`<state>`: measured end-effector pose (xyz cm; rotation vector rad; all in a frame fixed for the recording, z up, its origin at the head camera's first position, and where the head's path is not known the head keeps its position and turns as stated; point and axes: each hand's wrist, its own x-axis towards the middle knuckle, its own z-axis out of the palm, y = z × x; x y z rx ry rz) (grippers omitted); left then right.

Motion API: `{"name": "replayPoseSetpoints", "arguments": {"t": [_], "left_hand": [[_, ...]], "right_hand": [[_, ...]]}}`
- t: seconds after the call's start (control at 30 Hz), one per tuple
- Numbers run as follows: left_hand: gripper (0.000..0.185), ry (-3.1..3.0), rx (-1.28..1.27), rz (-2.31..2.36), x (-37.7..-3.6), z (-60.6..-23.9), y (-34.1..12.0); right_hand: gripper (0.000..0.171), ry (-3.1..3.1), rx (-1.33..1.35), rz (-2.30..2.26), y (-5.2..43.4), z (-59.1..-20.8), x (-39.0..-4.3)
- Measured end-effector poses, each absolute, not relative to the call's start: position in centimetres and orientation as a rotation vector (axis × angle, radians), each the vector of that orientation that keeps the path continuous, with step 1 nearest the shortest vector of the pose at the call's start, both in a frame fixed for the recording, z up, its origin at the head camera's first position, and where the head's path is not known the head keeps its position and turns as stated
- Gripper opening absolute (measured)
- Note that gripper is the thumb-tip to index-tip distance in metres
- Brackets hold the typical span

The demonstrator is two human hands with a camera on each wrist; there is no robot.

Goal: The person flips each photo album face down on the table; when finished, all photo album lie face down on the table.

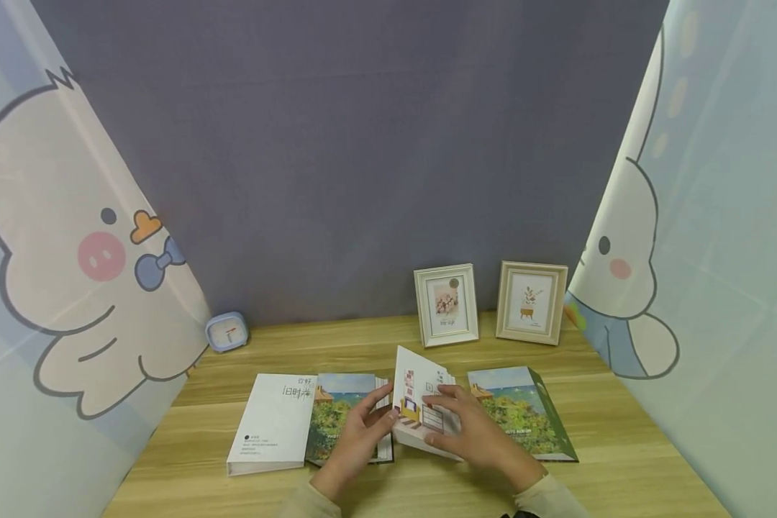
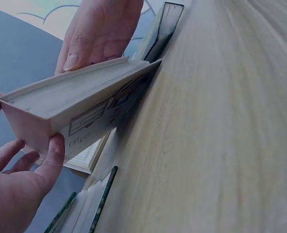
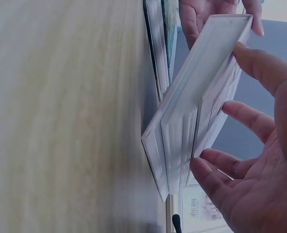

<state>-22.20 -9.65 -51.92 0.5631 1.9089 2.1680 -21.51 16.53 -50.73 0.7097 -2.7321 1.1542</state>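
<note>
A thick white photo album [image 1: 416, 399] with a printed living-room picture on its cover is tilted up off the table at the middle. My left hand [image 1: 357, 437] grips it by the spine, thumb on one side and fingers on the other. With spread fingers, my right hand [image 1: 482, 432] touches the cover; its thumb is near the spine end and its fingertips at the opposite edge of the cover [image 3: 221, 104]. White page edges show between the covers. A photo album with a painted seaside cover [image 1: 344, 388] lies partly behind my left hand.
Another white album [image 1: 272, 424] lies at the left, beside the painted one. A second painted album [image 1: 518, 406] lies to the right. Two picture frames [image 1: 447, 306] [image 1: 531, 302] stand at the back right, and a small blue clock [image 1: 227, 332] at the back left.
</note>
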Motion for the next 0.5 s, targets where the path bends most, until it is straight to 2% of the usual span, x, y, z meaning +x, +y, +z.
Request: {"name": "replayPoseSetpoints", "arguments": {"t": [0.2,0.5], "left_hand": [[0.057,1.903,0.534,2.17,-22.05,-51.55,-9.54],[0.058,1.782,0.674,2.176,-21.96,-51.6,-9.31]], "right_hand": [[0.064,-2.706,0.748,1.205,16.52,-50.51,-21.57],[0.07,-2.679,0.761,1.382,16.43,-50.12,-21.65]]}}
